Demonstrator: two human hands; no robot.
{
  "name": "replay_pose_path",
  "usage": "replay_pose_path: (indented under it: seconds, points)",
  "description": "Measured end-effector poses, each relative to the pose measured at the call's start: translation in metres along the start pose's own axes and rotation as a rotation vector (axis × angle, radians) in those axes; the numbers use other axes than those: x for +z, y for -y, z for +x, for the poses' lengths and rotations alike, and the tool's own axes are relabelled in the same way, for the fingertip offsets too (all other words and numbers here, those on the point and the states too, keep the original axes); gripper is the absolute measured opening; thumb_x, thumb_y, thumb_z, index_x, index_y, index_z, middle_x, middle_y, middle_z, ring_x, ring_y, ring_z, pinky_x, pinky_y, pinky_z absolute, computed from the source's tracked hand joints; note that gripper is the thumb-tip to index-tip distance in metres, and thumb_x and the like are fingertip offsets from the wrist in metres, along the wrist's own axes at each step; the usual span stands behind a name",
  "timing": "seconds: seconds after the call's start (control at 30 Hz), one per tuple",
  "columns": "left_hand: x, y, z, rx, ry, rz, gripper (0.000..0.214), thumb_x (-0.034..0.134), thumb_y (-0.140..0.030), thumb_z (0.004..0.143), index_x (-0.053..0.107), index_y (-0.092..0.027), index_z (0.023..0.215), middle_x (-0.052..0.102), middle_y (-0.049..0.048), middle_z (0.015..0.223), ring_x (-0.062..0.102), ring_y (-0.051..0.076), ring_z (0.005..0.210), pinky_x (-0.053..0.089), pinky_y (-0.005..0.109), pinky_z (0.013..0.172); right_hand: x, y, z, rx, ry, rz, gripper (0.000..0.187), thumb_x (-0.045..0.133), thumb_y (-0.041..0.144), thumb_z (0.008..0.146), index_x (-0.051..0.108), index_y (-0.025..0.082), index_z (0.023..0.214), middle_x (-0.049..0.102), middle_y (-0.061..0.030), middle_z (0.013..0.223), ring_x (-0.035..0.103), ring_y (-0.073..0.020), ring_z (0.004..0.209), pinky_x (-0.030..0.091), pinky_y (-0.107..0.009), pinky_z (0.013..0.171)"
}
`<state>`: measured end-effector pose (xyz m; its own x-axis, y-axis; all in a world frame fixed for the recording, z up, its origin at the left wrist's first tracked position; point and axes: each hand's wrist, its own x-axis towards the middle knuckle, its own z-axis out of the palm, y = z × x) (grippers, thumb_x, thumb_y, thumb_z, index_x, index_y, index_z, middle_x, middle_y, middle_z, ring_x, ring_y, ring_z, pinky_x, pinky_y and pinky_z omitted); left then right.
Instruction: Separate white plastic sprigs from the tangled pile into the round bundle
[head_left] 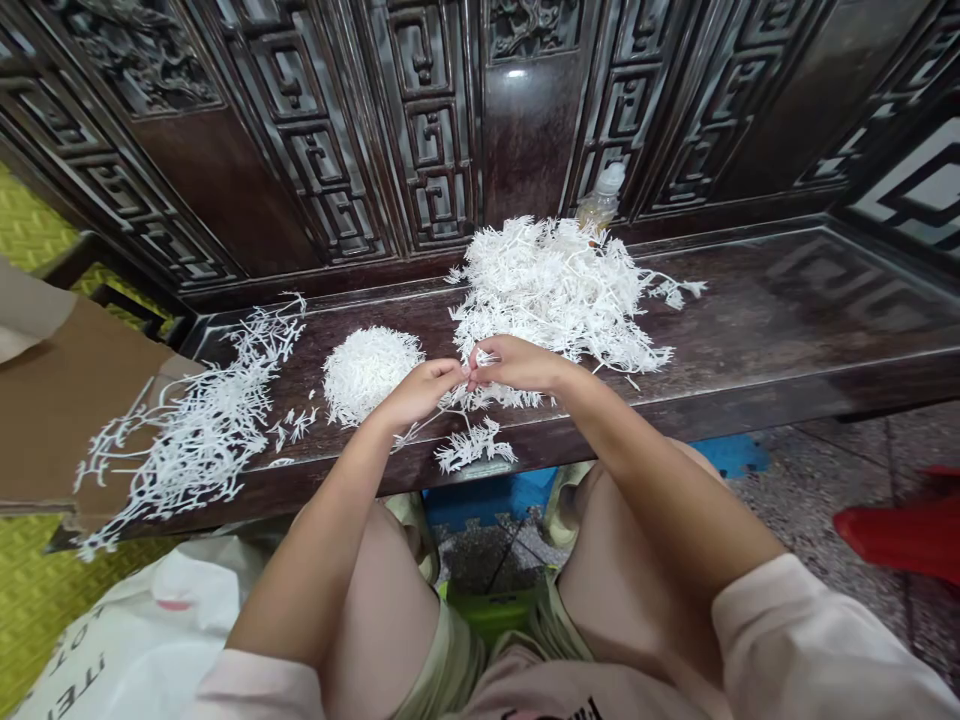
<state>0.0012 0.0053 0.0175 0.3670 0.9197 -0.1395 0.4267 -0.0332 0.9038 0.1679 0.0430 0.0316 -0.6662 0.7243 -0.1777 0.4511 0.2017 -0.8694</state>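
My left hand (pixel 427 388) and my right hand (pixel 517 365) meet at the fingertips, over the front part of the dark wooden bench. Both are closed in a pinch on a white branching sprig (pixel 472 440), whose spiky tuft hangs below them at the bench's edge. White bits also show between the right fingers. Just behind the right hand rises a large heap of white spiky sprigs (pixel 555 290). A rounded pile of small white pieces (pixel 371 375) lies to the left of the left hand. Farther left is a tangle of bare white stems (pixel 202 430).
A clear bottle with a white cap (pixel 600 195) stands behind the large heap, against the carved wooden backrest (pixel 525 130). An open cardboard box (pixel 90 400) adjoins the bench's left end. Below it is a white printed bag (pixel 165 620). A red object (pixel 900 535) is at the right.
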Motion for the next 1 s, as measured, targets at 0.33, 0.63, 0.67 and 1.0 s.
replay_pose_path:
  seconds: [0.33,0.63,0.67,1.0]
  points:
    - [0.005,0.001,0.002,-0.075,-0.068,-0.001,0.025,0.038,-0.036,0.075,0.047,-0.017,0.061,0.045,-0.0026,0.059,0.041,0.010,0.057,0.032,0.023,0.057,0.007,-0.004,0.001,-0.101,-0.137,-0.216,0.020,0.046,0.030,0.073,0.052,0.015,0.062,0.052,0.0003,0.059,0.042,-0.0090,0.055,0.029,-0.023,0.052]
    - [0.006,0.010,0.005,-0.036,-0.174,0.210,0.019,0.041,-0.031,0.071,0.047,-0.016,0.062,0.047,-0.0022,0.059,0.040,0.010,0.055,0.029,0.023,0.054,0.012,-0.001,0.003,0.080,-0.141,-0.221,0.020,0.046,0.029,0.072,0.053,0.014,0.061,0.056,-0.0028,0.060,0.042,-0.0090,0.050,0.027,-0.024,0.049]
    - [0.007,0.011,0.006,-0.039,-0.178,0.220,0.018,0.041,-0.030,0.070,0.045,-0.016,0.060,0.045,-0.0027,0.057,0.038,0.010,0.054,0.028,0.023,0.053,0.013,-0.002,0.004,0.085,-0.153,-0.244,0.020,0.045,0.029,0.072,0.052,0.014,0.061,0.054,-0.0021,0.058,0.042,-0.0092,0.049,0.026,-0.024,0.048]
    - [0.011,0.003,0.007,-0.142,-0.156,-0.133,0.021,0.044,-0.032,0.069,0.042,-0.016,0.056,0.035,-0.0049,0.051,0.030,0.007,0.048,0.022,0.021,0.048,0.011,-0.002,0.005,-0.064,-0.195,-0.146,0.020,0.045,0.028,0.070,0.039,0.016,0.056,0.036,0.0035,0.053,0.033,-0.0075,0.052,0.024,-0.022,0.050]
